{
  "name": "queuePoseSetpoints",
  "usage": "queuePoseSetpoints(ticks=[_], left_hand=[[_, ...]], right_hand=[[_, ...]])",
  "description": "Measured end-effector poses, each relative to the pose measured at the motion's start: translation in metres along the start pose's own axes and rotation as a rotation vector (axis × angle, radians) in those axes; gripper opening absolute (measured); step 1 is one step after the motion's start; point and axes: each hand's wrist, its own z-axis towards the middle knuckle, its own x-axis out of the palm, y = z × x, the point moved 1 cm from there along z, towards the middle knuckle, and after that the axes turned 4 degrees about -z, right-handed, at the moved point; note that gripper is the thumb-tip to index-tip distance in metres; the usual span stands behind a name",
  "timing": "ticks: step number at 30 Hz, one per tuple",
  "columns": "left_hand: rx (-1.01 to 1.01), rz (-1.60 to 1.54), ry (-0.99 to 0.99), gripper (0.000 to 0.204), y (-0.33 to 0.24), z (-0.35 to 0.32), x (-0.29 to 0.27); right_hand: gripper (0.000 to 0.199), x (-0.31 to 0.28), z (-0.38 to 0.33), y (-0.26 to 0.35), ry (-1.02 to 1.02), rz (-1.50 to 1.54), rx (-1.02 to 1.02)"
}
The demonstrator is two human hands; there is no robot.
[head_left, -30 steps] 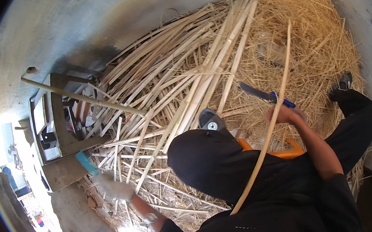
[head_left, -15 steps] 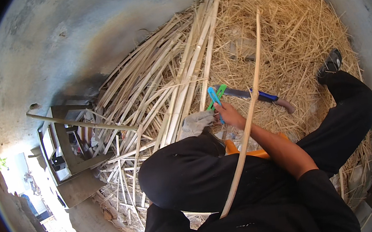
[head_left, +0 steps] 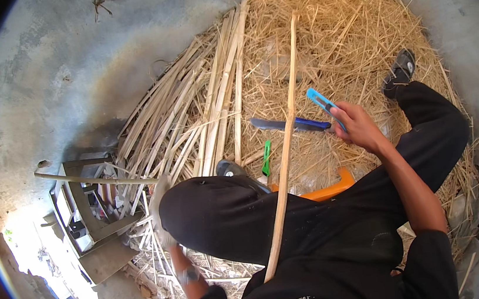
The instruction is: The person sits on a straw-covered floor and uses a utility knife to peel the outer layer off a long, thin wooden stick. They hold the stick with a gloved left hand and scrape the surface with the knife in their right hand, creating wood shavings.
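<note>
My right hand [head_left: 356, 125] is closed around a blue box cutter [head_left: 320, 99], held out above the straw in front of my right thigh. My left hand [head_left: 161, 214], in a pale work glove, is beside my left knee; motion blur smears its fingers. A long bamboo strip [head_left: 286, 144] rests across my lap and slants up over the straw, touched by neither hand. On the ground beyond my left shin lies a green box cutter [head_left: 266, 158]. Behind the strip is a long dark-bladed knife [head_left: 269, 124] with a blue part; my right hand hides its handle end.
Split bamboo strips [head_left: 223, 86] lie in a pile at the left, against a grey wall [head_left: 64, 63]. Loose straw [head_left: 343, 25] covers the floor ahead. An orange plastic piece [head_left: 338, 185] shows between my legs. A wooden frame [head_left: 83, 205] stands at the left beside a bright opening.
My hands have come apart: the right moved right with the blue box cutter, the left swung back beside the left knee. The green box cutter now lies on the ground.
</note>
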Motion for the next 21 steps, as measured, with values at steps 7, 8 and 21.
queuePoseSetpoints(ticks=[7,8,21], left_hand=[[0.019,-0.279,0.479,0.039,-0.015,-0.230,-0.028],[0.057,-0.373,0.469,0.042,-0.025,-0.241,-0.017],[-0.435,-1.307,0.794,0.068,-0.093,-0.227,0.023]], right_hand=[[0.025,0.028,-0.095,0.019,0.045,0.496,-0.459],[0.025,0.027,-0.100,0.016,0.044,0.485,-0.505],[0.024,0.021,-0.126,0.004,0.098,0.603,-0.597]])
